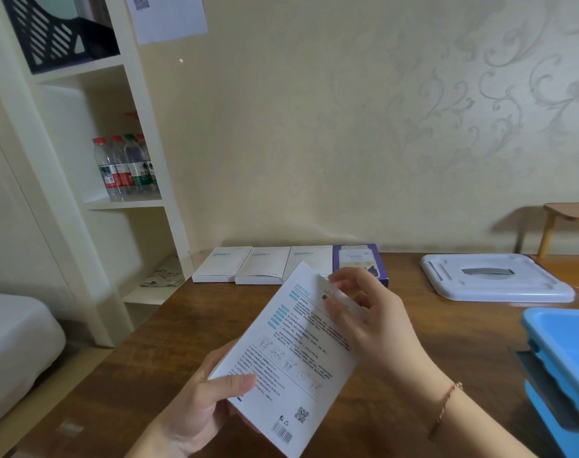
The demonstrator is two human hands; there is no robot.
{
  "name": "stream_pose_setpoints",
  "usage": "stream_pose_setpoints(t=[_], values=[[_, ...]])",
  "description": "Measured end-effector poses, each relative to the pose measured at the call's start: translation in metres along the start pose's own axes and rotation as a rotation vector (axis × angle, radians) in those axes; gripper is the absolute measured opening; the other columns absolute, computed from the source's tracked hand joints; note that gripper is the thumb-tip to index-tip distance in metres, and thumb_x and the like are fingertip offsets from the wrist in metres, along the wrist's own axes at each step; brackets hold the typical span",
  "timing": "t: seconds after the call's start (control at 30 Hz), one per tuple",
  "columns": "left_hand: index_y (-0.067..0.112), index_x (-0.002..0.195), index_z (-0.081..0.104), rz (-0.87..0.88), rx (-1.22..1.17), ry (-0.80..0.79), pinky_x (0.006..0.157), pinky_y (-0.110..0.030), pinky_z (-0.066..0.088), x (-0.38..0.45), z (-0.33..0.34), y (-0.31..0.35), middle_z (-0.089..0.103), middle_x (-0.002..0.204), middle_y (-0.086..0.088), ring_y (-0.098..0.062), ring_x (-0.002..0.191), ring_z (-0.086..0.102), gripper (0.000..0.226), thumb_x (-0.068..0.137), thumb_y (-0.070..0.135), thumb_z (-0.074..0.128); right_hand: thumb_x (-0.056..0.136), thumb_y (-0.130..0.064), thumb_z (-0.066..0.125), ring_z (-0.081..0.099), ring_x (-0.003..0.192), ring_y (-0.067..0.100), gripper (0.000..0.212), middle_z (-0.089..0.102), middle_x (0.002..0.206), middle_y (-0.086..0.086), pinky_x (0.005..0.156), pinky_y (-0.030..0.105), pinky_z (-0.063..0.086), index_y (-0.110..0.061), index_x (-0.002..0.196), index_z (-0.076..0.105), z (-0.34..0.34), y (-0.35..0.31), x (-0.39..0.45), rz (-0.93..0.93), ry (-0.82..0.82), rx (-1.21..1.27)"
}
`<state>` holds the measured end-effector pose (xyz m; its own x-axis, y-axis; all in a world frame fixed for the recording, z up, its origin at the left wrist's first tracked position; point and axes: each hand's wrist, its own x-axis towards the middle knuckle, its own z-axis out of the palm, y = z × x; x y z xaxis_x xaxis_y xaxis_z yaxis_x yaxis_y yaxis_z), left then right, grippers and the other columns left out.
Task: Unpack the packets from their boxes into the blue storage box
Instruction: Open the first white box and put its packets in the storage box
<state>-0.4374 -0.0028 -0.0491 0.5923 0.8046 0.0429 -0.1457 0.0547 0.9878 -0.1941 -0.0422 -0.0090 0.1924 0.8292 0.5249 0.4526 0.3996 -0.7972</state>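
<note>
The white box (288,355) is up over the table (156,328); my left hand (195,398) grips its bottom corner, and my right hand (364,312) has bent fingers at its top flap. It looks light and stiff, so I'd pinch that flap. Farther off sit the blue storage box (565,352) and four more boxes (274,264).

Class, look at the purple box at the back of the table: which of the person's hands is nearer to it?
Right. The right hand works at the held white box's top end, just in front of the purple box. The left hand grips the white box's bottom end, much farther from it.
</note>
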Motion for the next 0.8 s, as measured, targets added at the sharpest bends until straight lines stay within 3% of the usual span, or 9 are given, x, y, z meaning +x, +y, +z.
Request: stream_pose_setpoints(t=[0.2, 0.5, 0.8], values=[[0.024, 0.11, 0.073, 0.001, -0.021, 0.012, 0.082, -0.039, 0.057, 0.0015, -0.0055, -0.0022, 0.07, 0.109, -0.02, -0.037, 0.105, 0.067, 0.051, 0.06, 0.025, 0.083, 0.094, -0.015, 0.059, 0.049, 0.107, -0.012, 0.032, 0.054, 0.112, -0.028, 0.068, 0.005, 0.048, -0.046, 0.085, 0.06, -0.0033, 0.0, 0.0009, -0.134, -0.113, -0.107], [0.021, 0.108, 0.074, -0.025, -0.054, 0.045, 0.08, -0.042, 0.057, 0.002, -0.0092, -0.0046, 0.07, 0.106, -0.023, -0.04, 0.102, 0.068, 0.069, 0.044, 0.029, 0.097, 0.092, -0.017, 0.063, 0.053, 0.105, -0.007, 0.033, 0.055, 0.114, -0.032, 0.067, 0.012, 0.053, -0.05, 0.089, 0.061, -0.0044, 0.0042, 0.0007, -0.184, -0.095, -0.071], [0.02, 0.112, 0.072, -0.045, -0.054, 0.012, 0.082, -0.042, 0.057, 0.0025, -0.0076, -0.0047, 0.07, 0.109, -0.023, -0.04, 0.104, 0.067, 0.063, 0.053, 0.027, 0.094, 0.092, -0.018, 0.061, 0.049, 0.109, -0.012, 0.03, 0.054, 0.114, -0.032, 0.068, 0.005, 0.049, -0.048, 0.089, 0.06, -0.0076, 0.0061, 0.0005, -0.199, -0.119, -0.123]])
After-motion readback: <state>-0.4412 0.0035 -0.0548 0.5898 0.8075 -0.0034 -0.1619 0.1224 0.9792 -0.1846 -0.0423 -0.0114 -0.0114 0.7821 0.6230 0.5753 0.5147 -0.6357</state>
